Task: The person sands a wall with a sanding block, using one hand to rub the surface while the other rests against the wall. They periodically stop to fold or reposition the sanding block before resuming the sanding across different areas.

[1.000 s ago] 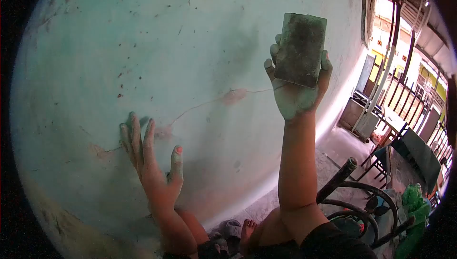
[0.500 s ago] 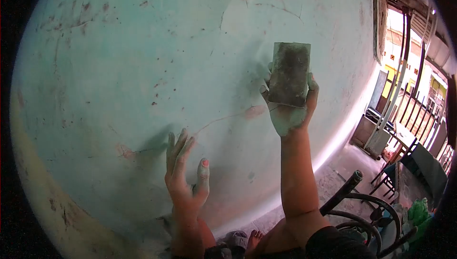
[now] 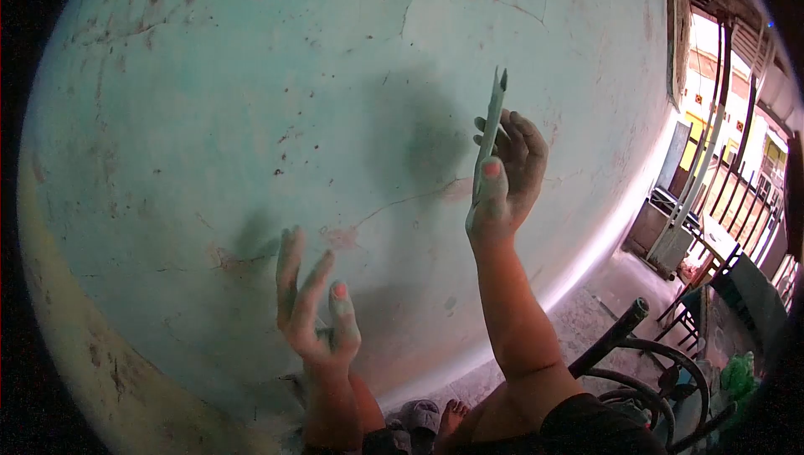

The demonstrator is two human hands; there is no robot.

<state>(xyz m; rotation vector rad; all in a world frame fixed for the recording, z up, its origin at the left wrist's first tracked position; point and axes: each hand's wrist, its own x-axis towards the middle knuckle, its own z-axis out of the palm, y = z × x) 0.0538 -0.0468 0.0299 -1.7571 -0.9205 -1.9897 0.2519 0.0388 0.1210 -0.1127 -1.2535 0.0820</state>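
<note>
My right hand (image 3: 515, 166) is raised in front of the green plaster wall (image 3: 352, 112), pinching a folded piece of sandpaper (image 3: 492, 124). It is turned edge-on, a thin pale dusty strip whose two layers part slightly at the top. The thumb presses its near side; the fingers curl behind. Lower and to the left, my left hand (image 3: 318, 304) is held up near the wall with fingers and thumb spread. Nothing shows clearly between them. Both hands look coated in pale dust.
Cracks and bare patches mark the wall. At lower right are curved dark metal tubes (image 3: 662, 363) and a green plastic bag (image 3: 737, 375). Dark chairs (image 3: 695, 313) stand farther back, near a barred opening (image 3: 733, 187). My bare foot (image 3: 453, 411) is below.
The right hand has turned, so the sandpaper that showed its dark broad face now shows its edge. The left hand has shifted slightly left. The view has moved a little.
</note>
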